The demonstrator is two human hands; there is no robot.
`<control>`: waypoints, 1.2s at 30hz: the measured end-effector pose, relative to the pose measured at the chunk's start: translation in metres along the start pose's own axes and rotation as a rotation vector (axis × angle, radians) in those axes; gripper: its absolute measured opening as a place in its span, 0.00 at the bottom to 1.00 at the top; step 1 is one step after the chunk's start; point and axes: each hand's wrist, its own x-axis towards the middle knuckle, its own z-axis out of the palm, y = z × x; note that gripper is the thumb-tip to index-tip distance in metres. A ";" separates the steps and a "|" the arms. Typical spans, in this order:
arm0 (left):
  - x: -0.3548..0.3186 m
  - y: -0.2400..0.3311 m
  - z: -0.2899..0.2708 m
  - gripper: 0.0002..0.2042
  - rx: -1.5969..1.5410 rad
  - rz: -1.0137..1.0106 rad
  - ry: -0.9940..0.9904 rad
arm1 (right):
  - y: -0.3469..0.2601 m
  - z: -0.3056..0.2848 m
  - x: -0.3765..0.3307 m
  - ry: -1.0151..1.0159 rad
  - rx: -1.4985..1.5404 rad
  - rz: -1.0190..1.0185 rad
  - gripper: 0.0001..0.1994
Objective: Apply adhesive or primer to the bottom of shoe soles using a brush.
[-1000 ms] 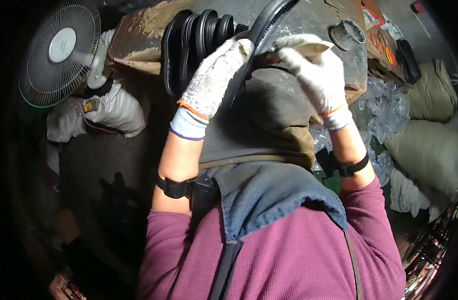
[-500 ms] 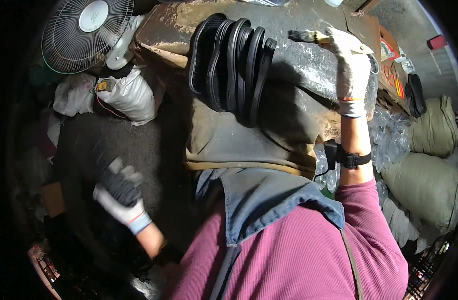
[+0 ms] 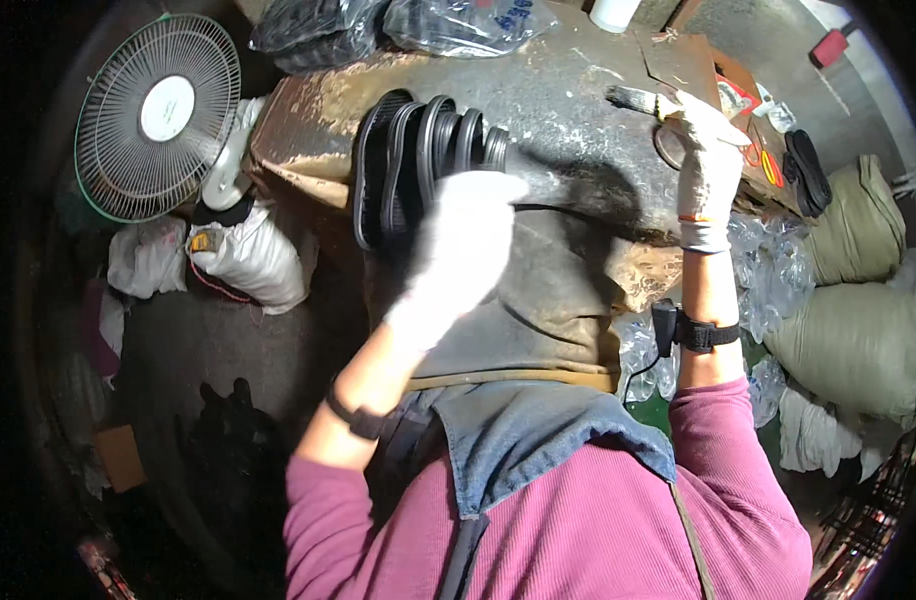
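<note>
Several black, sole-shaped rubber pieces (image 3: 372, 175) stand on edge in a row on the worn worktable, curving toward me. My left hand (image 3: 463, 240), in a white glove, is over the near right part of that row and hides some of the pieces. Motion smears its fingers, so whether it grips or touches a piece does not show. My right hand (image 3: 708, 165), also gloved, is closed around a brush (image 3: 636, 100) with dark bristles, held above the table's right side with the bristles pointing left.
A fan (image 3: 168, 110) stands at the far left, near a white sack (image 3: 253, 260). Clear plastic bags (image 3: 468, 25) lie along the table's back. Scissors with orange handles (image 3: 771, 168) and more black pieces (image 3: 808, 172) lie at right, above green sacks (image 3: 848, 345). A dark heap (image 3: 233, 430) lies on the floor.
My left hand has moved from the lower left, where it was beside dark material, up and right to the row of black pieces. My right hand keeps the brush at about the same place.
</note>
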 end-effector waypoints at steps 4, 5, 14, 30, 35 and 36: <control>0.024 -0.037 0.092 0.11 0.613 0.295 -0.347 | 0.014 -0.021 0.011 0.113 0.181 0.139 0.15; 0.018 -0.064 0.111 0.12 0.738 0.281 -0.271 | 0.026 -0.024 0.014 0.067 0.046 0.062 0.15; 0.110 -0.021 0.007 0.40 0.671 0.294 -0.671 | 0.101 -0.055 0.004 0.061 -0.132 0.064 0.15; 0.165 -0.078 -0.010 0.33 0.219 0.165 -1.016 | 0.085 -0.069 -0.033 0.073 -0.254 0.006 0.15; 0.165 -0.080 -0.008 0.27 0.184 0.088 -1.014 | 0.079 -0.073 -0.040 0.069 -0.277 -0.037 0.10; 0.164 -0.078 -0.009 0.24 0.167 0.054 -0.997 | 0.080 -0.074 -0.042 0.072 -0.273 -0.038 0.10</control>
